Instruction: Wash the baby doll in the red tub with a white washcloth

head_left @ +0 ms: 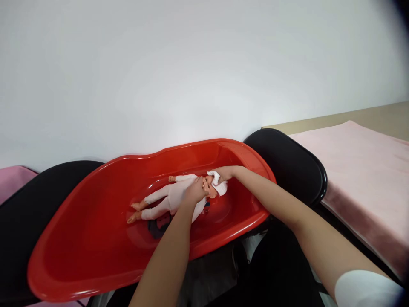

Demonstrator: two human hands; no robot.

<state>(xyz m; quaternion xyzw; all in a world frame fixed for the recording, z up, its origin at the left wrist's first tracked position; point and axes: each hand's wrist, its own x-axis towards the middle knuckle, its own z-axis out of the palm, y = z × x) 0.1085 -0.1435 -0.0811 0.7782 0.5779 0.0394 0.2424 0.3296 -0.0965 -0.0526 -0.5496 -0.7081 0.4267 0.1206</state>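
Nearest, left hand (195, 190): if it slackened while right hand (225, 172) tugged, baby doll (179, 194) risked sliding on glossy plastic, I judged. Left fingers half-curled at doll's chin; I couldn't tell how firmly. Right pinched white cap-like cloth (221, 188) at doll's head. Doll lay face-up inside red baby bathtub (86, 238), white wall (191, 76) behind.

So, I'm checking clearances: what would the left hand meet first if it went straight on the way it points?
Most likely the doll's face, since the left hand sits right beside it; whether they touch is hard to tell. Beyond is the red tub's far wall.
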